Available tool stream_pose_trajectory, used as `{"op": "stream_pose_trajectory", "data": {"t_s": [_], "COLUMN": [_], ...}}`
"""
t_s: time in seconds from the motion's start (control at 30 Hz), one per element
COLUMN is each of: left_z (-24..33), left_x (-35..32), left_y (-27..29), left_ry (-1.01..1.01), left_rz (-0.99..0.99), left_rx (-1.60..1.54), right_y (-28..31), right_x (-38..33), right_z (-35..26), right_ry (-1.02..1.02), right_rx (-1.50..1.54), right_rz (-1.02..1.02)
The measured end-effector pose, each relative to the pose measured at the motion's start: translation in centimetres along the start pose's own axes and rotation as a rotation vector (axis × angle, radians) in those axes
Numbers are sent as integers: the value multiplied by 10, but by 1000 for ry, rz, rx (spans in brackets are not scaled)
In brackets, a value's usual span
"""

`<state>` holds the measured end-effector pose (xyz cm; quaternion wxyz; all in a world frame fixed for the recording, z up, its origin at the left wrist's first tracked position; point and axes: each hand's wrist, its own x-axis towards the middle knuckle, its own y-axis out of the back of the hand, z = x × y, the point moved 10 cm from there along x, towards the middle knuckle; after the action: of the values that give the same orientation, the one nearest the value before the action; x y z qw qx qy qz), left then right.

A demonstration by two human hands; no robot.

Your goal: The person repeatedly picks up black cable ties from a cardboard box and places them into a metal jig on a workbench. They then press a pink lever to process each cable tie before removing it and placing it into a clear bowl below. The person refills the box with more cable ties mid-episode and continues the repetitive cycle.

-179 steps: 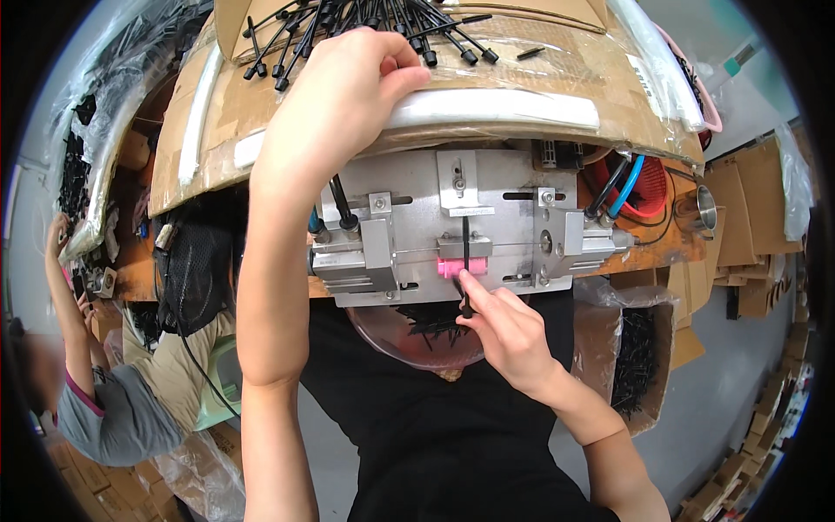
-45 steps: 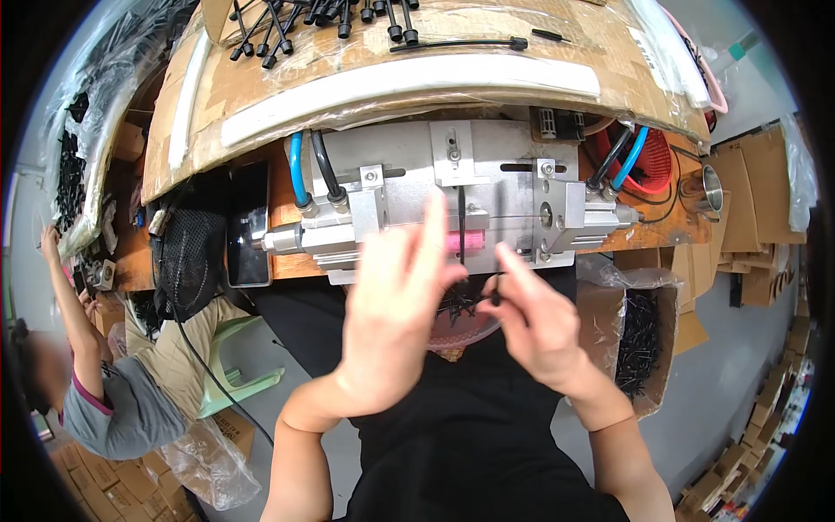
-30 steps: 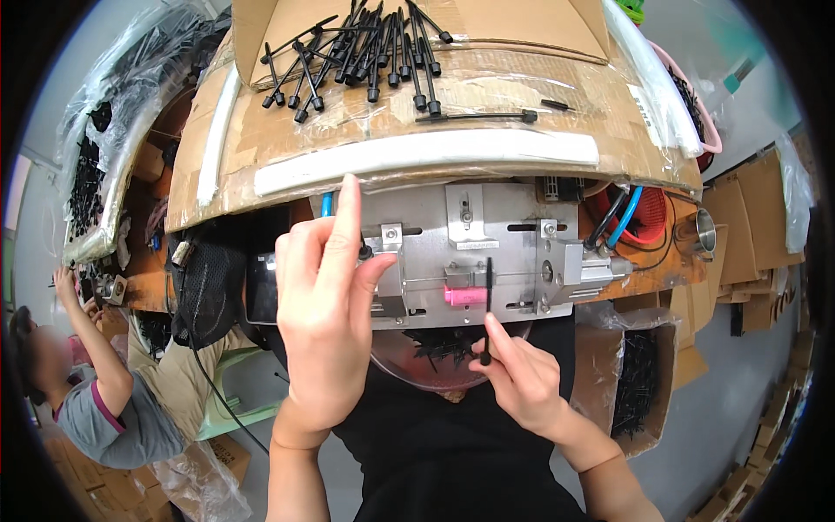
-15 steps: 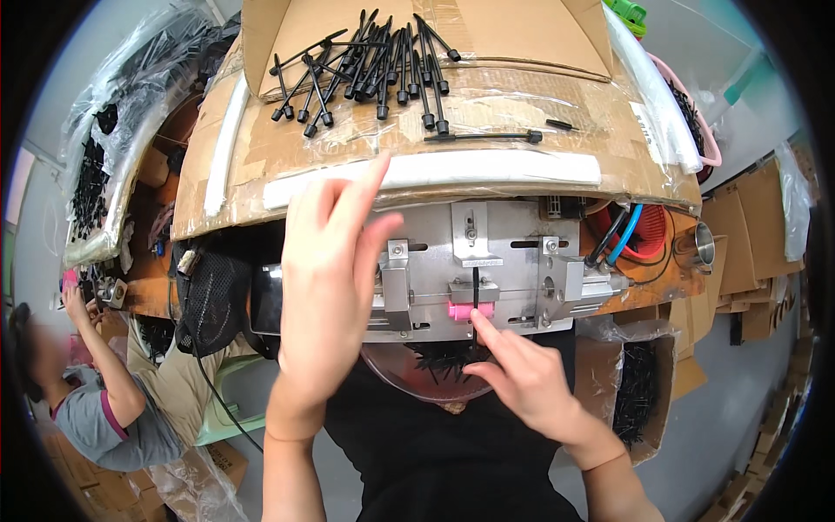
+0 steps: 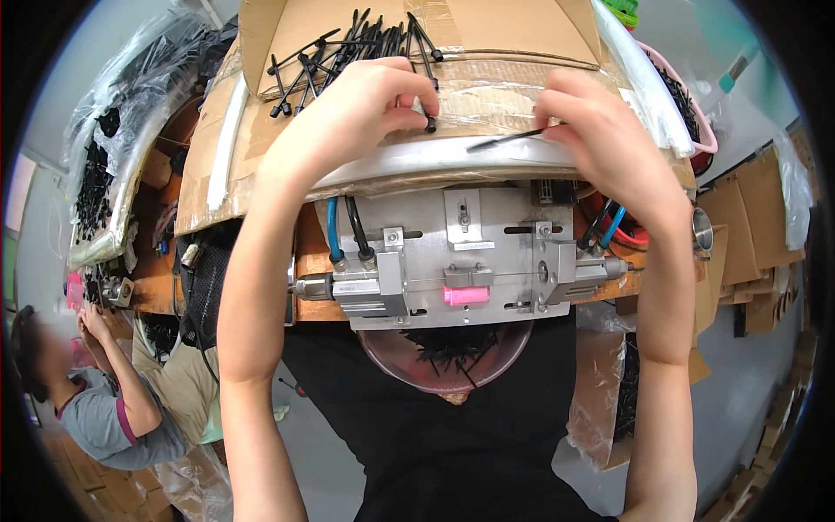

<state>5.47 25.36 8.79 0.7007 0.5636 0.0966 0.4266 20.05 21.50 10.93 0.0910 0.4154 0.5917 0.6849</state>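
Observation:
My left hand reaches over the cardboard surface at the near right of a pile of black rods with knobbed ends. Its thumb and fingers are curled together around one black knobbed rod, mostly hidden by the fingers. Farther right, my right hand pinches a slim black rod whose thin end points left, above a white strip. Below both hands lies a metal fixture with a pink block at its front middle and a metal cylinder on either side.
A clear bowl of black pieces sits below the fixture's front edge. Blue hoses rise at the fixture's left. An open carton of black parts stands at right. Another person works at far left, beside plastic-wrapped black parts.
Both hands have moved up from the fixture to the cardboard. The black rod under my right finger has left the fixture. My right hand now holds a slim rod.

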Motion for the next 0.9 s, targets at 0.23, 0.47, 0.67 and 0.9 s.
{"op": "stream_pose_trajectory", "data": {"t_s": [0.23,0.47,0.67,0.9], "left_z": [18,100,134,128], "left_x": [-24,-131,-160,-153], "left_y": [2,-18,-122,-134], "left_ry": [64,172,332,338], "left_rz": [19,440,183,69], "left_rx": [-99,59,21,76], "right_y": [52,42,29,32], "right_x": [-52,-116,-134,-151], "right_z": [27,25,-7,-19], "right_ry": [-324,-473,-460,-491], "right_rx": [647,1115,1248,1188], "right_rz": [352,569,558,673]}}
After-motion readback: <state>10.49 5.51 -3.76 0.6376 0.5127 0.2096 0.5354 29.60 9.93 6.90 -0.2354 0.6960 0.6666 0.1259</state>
